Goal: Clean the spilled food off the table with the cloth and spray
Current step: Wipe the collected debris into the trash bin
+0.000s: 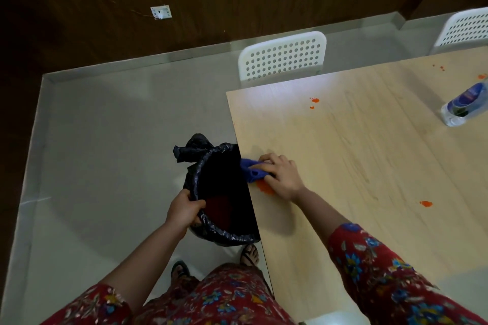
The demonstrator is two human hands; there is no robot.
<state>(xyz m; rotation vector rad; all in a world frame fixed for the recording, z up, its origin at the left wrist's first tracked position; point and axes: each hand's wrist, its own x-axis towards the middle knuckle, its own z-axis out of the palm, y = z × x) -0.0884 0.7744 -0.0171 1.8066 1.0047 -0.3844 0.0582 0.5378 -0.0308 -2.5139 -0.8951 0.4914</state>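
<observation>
Two hands worked at the table (369, 140) edge: the right hand (282, 177) pressed curled fingers on a blue cloth (252, 170) beside an orange spill (265, 185), the left hand (184, 208) gripped a lined bin (224, 187)

Dining room: wooden table (369, 166), white perforated chairs (282, 57).

Red floral dress (216, 298) with blue and yellow flowers, elbow-length sleeves (375, 266); dark sandals (249, 254) at six o'clock.
</observation>
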